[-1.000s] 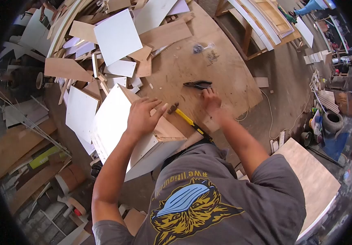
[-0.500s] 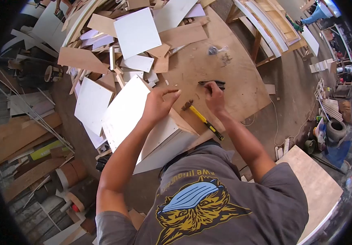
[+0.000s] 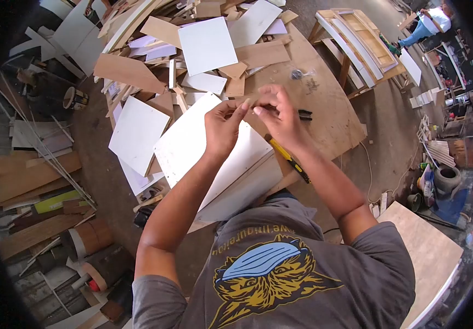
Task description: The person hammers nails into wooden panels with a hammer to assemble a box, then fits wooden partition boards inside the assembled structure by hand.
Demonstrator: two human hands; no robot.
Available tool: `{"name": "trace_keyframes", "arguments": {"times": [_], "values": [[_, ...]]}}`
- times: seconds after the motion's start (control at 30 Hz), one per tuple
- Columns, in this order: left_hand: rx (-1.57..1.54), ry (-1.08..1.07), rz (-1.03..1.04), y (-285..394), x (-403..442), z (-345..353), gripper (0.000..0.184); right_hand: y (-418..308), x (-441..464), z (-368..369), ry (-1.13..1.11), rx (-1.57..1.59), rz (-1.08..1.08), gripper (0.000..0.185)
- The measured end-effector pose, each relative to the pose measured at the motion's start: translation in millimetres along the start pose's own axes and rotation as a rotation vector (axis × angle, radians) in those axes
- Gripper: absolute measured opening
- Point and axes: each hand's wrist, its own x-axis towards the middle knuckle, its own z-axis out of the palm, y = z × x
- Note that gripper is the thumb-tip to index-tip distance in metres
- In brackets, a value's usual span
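Box (image 3: 243, 157) beneath our left hand (image 3: 224, 125), near our right hand (image 3: 281, 118), looked stiff, best gripped by edges; both hands pinched together; on what, we couldn't tell.

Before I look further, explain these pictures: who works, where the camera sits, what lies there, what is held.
There is no machine: these are a person's bare left hand and right hand. One camera, worn on that person's head, takes every picture, looking forward and down. On the plywood tabletop lie a yellow-and-black hammer, black-handled pliers partly hidden by the right hand, and heaped board offcuts. A white box sits below the hands. Their fingertips are close together; anything pinched there is too small to identify.
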Motion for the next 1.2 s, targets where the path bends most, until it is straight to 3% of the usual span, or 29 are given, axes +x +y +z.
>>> {"name": "trace_keyframes", "arguments": {"times": [0.07, 0.13, 0.23, 0.3, 0.33, 0.43, 0.5, 0.63, 0.7, 0.73, 0.83, 0.93, 1.07, 1.17, 1.2], "values": [[0.062, 0.027, 0.028, -5, 1, -19, 0.030, 39, 1, -10, 0.059, -0.083, 0.039, 0.017], [0.177, 0.044, -0.031, -4, -2, -43, 0.035, 93, -8, -29, 0.082, -0.435, 0.252, 0.022], [0.336, 0.094, -0.100, 2, -25, -81, 0.038, 183, -63, -52, -0.110, -0.898, 0.265, 0.036], [0.404, 0.104, -0.160, -2, -46, -109, 0.036, 194, -102, -51, -0.175, -1.006, 0.399, 0.039], [0.438, 0.099, -0.180, -5, -55, -123, 0.035, 189, -109, -48, -0.225, -1.001, 0.596, 0.038], [0.470, 0.122, -0.272, -12, -88, -151, 0.030, 210, -125, -50, -0.363, -1.032, 0.681, 0.042], [0.401, 0.186, -0.355, -15, -105, -157, 0.027, 237, -133, -57, -0.421, -1.027, 0.619, 0.039], [0.682, 0.088, -0.036, -34, -115, -181, 0.016, 285, -146, -80, -0.431, -0.994, 0.453, 0.031], [0.703, 0.101, -0.047, -32, -115, -180, 0.016, 322, -149, -97, -0.355, -0.926, 0.283, 0.028], [0.713, 0.103, -0.053, -31, -115, -178, 0.016, 320, -145, -96, -0.315, -0.890, 0.201, 0.027], [0.758, 0.102, -0.004, -31, -116, -176, 0.016, 275, -126, -91, -0.094, -0.776, 0.291, 0.026], [0.773, 0.073, 0.048, -33, -115, -178, 0.016, 247, -92, -101, -0.018, -0.786, 0.194, 0.020], [0.797, 0.051, 0.088, -33, -113, -176, 0.015, 130, -45, -78, 0.010, -0.546, 0.343, 0.019], [0.778, 0.035, 0.061, -36, -111, -177, 0.014, 122, -30, -78, 0.085, -0.674, 0.048, 0.017], [0.765, 0.034, 0.048, -36, -111, -177, 0.014, 110, -27, -76, 0.075, -0.628, 0.133, 0.019]]}}
